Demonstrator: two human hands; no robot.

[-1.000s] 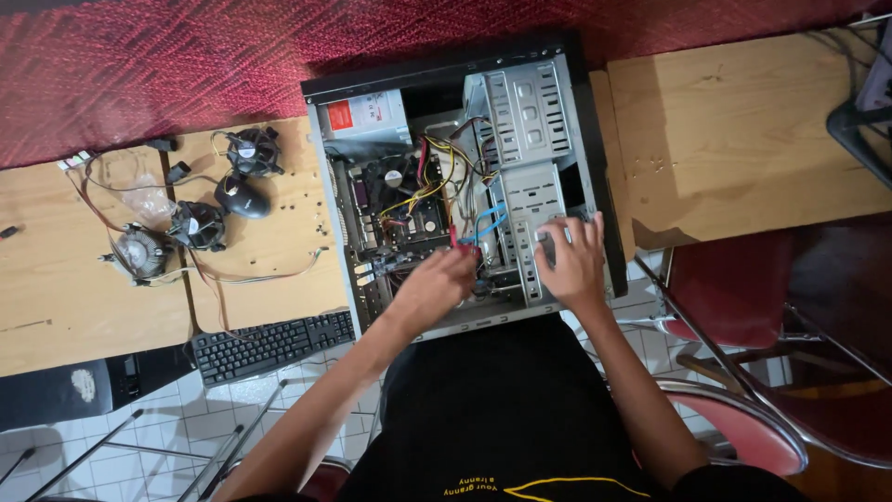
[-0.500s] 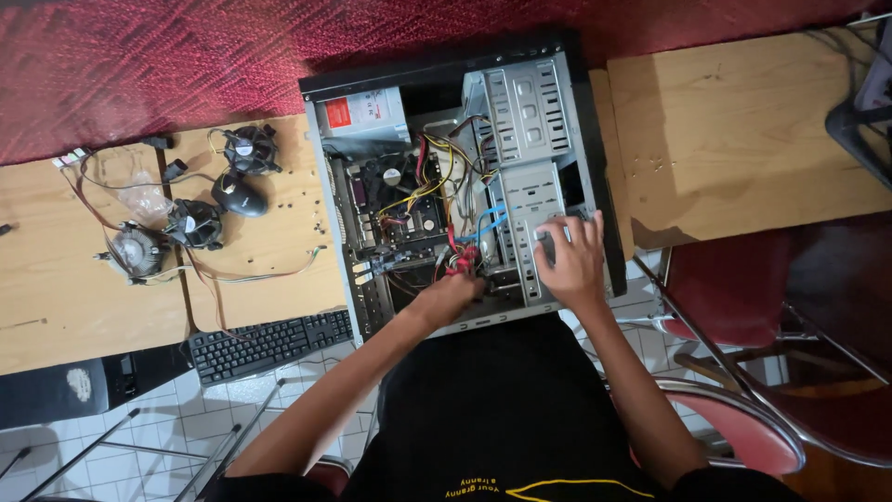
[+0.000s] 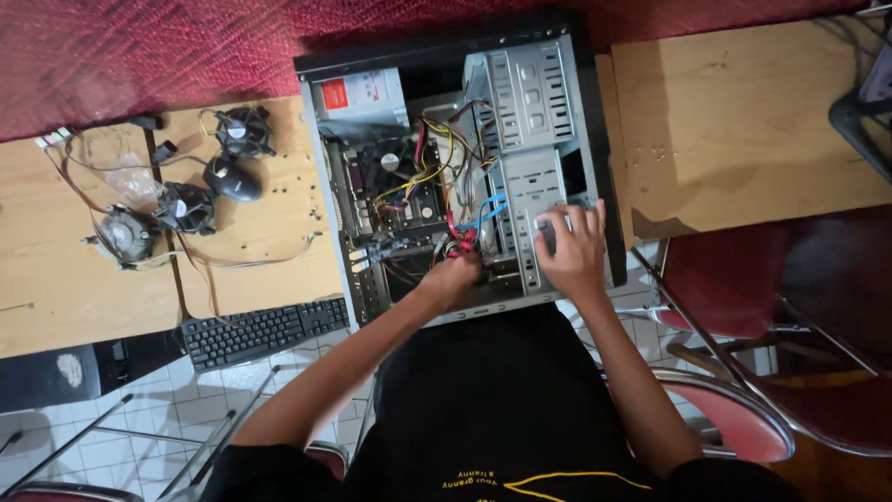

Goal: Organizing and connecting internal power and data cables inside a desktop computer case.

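A: Report the position of the open computer case.

B: The case lies on its side on the wooden tabletop, open face up, directly in front of the person. The power supply sits in the case's far left corner. The motherboard occupies the left half, and the metal drive cage fills the right half.

A: State of the left hand?

B: It is inside the case at the near edge, below the motherboard, with fingers curled around the red cables. Whether the grip is firm cannot be determined.

A: State of the right hand?

B: It rests on the near end of the drive cage, fingers spread and bent over the metal. It is pressing or bracing, not enclosing anything.

A: Other cabling in the case?

B: Yellow wires run across the motherboard, and blue cables pass between the motherboard and the drive cage.

A: Items outside the case?

B: Left of the case: three cooling fans, a black mouse and loose wires. Near-left of the case: a black keyboard. Near-right of the case: a red chair.
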